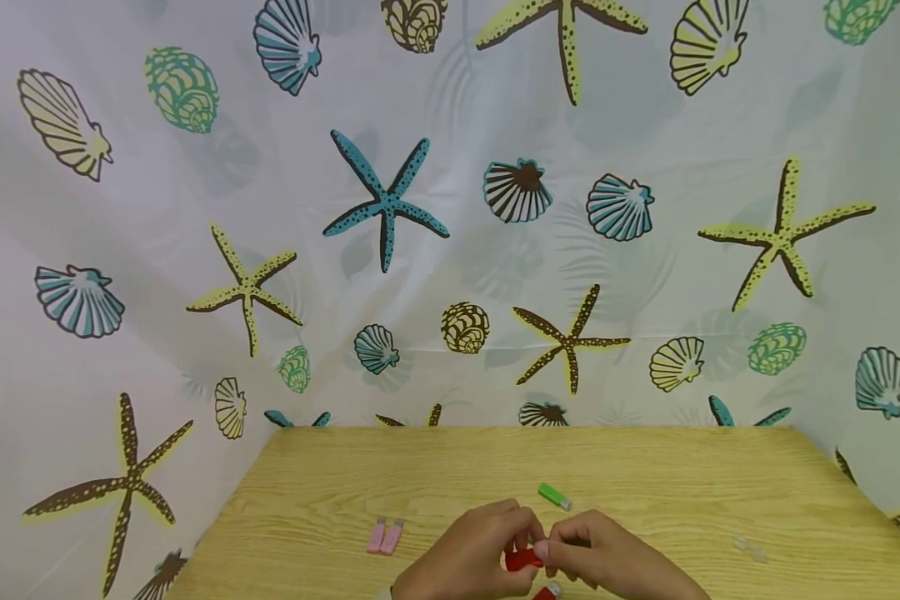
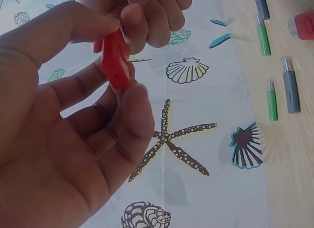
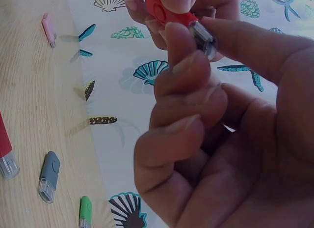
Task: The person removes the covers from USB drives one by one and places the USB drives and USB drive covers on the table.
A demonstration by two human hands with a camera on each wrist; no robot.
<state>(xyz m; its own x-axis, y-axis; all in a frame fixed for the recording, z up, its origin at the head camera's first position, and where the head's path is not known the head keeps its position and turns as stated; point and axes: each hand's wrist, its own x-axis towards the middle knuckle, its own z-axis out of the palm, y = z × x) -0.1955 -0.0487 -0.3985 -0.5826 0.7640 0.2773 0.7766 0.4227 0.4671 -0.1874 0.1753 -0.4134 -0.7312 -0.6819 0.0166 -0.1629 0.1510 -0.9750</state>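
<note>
My left hand (image 1: 476,546) pinches the red body of a USB flash drive (image 2: 116,61) between thumb and fingers. At the drive's other end, my right hand (image 1: 607,554) grips the clear cap (image 3: 210,50) over the metal connector, thumb on one side and curled fingers on the other. Both hands meet close above the table, near its front. Another red USB flash drive (image 1: 547,592) lies just below them in the head view, partly cut off by the frame. A green USB flash drive (image 1: 553,497) lies just beyond the hands.
Two pink USB flash drives (image 1: 384,537) lie side by side on the wooden table (image 1: 307,475), left of the hands. Small clear pieces (image 1: 750,547) lie at the right. Grey drives (image 2: 290,85) show in the wrist views. A shell-patterned curtain (image 1: 450,275) surrounds the table.
</note>
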